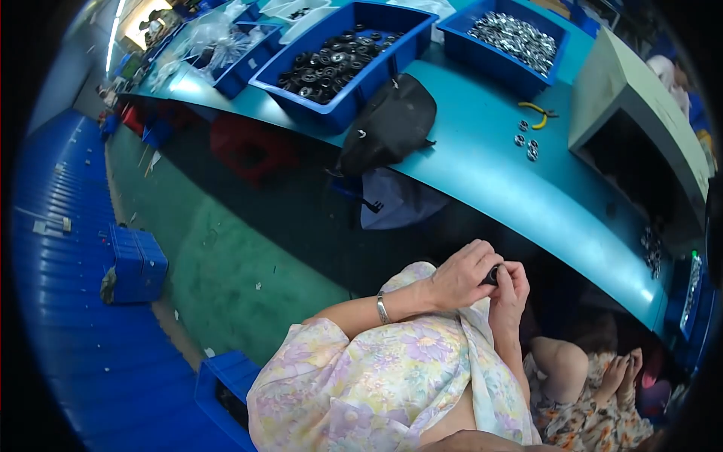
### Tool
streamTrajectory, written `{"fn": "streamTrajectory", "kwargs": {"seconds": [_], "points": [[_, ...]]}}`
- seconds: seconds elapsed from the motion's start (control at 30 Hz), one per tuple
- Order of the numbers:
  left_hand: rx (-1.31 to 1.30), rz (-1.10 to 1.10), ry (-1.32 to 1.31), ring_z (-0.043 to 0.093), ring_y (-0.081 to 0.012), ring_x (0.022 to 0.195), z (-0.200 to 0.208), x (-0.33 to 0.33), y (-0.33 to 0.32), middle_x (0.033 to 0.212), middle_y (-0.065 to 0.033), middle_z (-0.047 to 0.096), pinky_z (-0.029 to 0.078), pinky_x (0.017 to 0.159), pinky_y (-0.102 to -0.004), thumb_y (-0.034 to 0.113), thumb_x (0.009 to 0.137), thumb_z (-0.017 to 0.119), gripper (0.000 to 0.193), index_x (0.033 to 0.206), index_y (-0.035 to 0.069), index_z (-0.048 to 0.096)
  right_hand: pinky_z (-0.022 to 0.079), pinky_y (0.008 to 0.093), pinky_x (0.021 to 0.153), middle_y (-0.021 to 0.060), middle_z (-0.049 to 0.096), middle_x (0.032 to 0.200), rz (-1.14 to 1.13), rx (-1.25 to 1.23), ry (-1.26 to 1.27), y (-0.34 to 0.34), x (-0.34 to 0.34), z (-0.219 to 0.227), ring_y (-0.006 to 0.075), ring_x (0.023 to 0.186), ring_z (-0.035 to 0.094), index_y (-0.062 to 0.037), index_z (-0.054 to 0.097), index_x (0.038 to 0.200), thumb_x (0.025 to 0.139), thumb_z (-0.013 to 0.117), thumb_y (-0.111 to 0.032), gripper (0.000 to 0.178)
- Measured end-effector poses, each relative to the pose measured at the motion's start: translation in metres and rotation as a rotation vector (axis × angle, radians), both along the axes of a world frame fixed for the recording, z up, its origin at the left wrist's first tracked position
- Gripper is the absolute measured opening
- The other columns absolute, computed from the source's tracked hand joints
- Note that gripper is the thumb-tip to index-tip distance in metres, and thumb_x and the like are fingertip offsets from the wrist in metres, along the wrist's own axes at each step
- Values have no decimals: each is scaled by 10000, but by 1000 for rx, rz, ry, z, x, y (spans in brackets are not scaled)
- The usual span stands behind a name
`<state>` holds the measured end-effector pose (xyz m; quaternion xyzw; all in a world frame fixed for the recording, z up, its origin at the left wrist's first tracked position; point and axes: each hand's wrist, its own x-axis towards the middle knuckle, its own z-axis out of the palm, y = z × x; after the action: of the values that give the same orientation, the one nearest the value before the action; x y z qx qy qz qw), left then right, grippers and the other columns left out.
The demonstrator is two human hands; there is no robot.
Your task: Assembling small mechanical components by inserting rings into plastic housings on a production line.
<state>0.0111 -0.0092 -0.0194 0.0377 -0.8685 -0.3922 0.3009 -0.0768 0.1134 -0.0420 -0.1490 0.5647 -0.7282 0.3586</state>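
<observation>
My left hand [463, 276], with a metal bracelet [382, 309] at its wrist, is closed with its fingers against a small black round part [492, 276]. My right hand [510, 289] pinches the same part from the other side, thumb and fingers together. Both hands meet above my lap, just off the table's near edge, and the fingers cover much of the part. On the turquoise table [482, 162] ahead, a blue bin [331, 113] holds many black round parts [331, 68] that look similar.
A black bag [392, 124] lies at the table edge. Shiny metal parts [516, 41] fill another blue bin [556, 69]. Yellow-handled pliers [536, 114] and several metal rings [532, 151] lie near a pale housing [629, 87]. Another person's hands [621, 373] are at lower right.
</observation>
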Motion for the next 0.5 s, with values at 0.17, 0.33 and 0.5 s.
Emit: {"fn": "streamTrajectory", "kwargs": {"seconds": [0.17, 0.33, 0.5], "points": [[37, 33, 21, 561, -321, 863, 18, 11, -28, 928, -145, 541, 485, 759, -383, 97, 681, 737, 404, 1032, 14, 557, 487, 248, 661, 40, 569, 924, -12, -137, -160, -8, 6, 6, 86, 721, 553, -32, 516, 1110, 996, 462, -192, 204], [-227, 338, 50, 556, -345, 895, 85, 27, -147, 934, -171, 568, 461, 809, -416, 125, 695, 691, 323, 974, 18, 569, 485, 279, 649, 47, 572, 879, -78, -148, -159, 9, -5, -13, 107, 685, 555, -39, 528, 1114, 995, 486, -212, 214], [-892, 945, -96, 498, -327, 1014, 140, 66, -296, 1059, -167, 545, 365, 870, -444, 299, 762, 743, 571, 1191, 0, 514, 468, 269, 638, 30, 557, 842, -151, -76, -195, 18, -3, -15, 97, 658, 525, -44, 530, 1081, 995, 473, -148, 147]]}}
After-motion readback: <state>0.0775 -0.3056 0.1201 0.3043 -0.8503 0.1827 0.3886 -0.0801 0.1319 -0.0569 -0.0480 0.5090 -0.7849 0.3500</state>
